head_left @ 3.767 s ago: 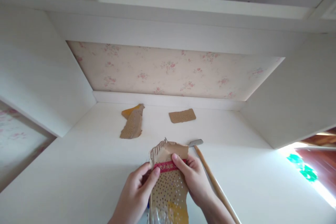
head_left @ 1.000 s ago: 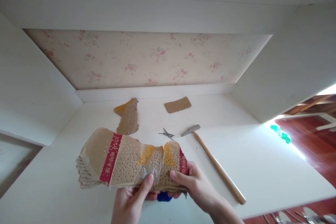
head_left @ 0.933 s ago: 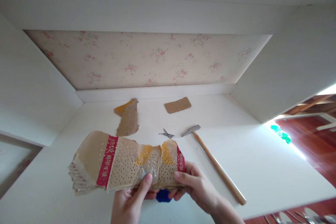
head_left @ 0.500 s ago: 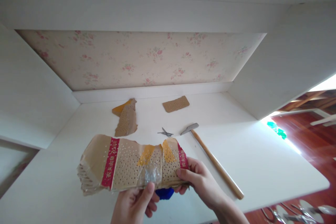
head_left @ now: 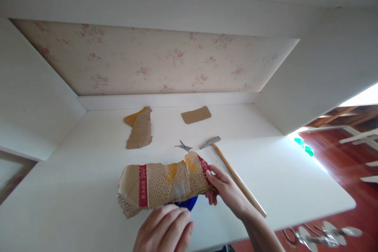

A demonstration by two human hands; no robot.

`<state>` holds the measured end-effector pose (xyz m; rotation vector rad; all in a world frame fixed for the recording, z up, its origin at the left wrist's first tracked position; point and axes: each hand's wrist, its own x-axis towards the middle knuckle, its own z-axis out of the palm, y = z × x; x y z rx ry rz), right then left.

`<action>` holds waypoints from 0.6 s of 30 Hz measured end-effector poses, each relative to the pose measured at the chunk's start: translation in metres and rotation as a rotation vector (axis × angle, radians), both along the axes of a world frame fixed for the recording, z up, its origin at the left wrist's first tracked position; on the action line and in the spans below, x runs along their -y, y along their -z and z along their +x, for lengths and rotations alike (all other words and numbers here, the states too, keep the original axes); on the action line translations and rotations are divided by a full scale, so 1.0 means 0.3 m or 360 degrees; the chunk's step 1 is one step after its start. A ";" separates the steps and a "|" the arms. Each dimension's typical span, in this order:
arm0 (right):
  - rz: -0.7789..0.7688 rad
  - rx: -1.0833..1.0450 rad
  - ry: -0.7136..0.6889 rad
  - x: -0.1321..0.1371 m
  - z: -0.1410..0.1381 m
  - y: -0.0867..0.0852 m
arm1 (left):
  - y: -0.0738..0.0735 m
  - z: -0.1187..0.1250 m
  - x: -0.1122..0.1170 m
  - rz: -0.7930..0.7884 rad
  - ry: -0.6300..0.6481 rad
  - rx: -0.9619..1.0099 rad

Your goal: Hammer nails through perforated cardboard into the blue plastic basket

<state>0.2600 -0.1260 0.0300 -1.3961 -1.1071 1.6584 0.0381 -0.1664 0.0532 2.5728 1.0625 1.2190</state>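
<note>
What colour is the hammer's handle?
The hammer's handle is light brown, wood-coloured; it shows best in the head view.

Your right hand [head_left: 223,186] is pinched closed, thumb on top, fingers curled below; forearm [head_left: 258,228] slants in from lower right. Your left hand [head_left: 163,229] sits low centre, back up, fingers together, palm hidden.

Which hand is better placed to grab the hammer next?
Probably the right hand: it's beside the hammer, though it grips the perforated cardboard. The left hand is farther away.
</note>
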 end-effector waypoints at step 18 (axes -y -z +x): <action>0.0743 0.1566 -0.0252 -0.298 0.020 -0.075 | 0.163 -0.006 -0.056 0.0177 -0.0286 -0.0491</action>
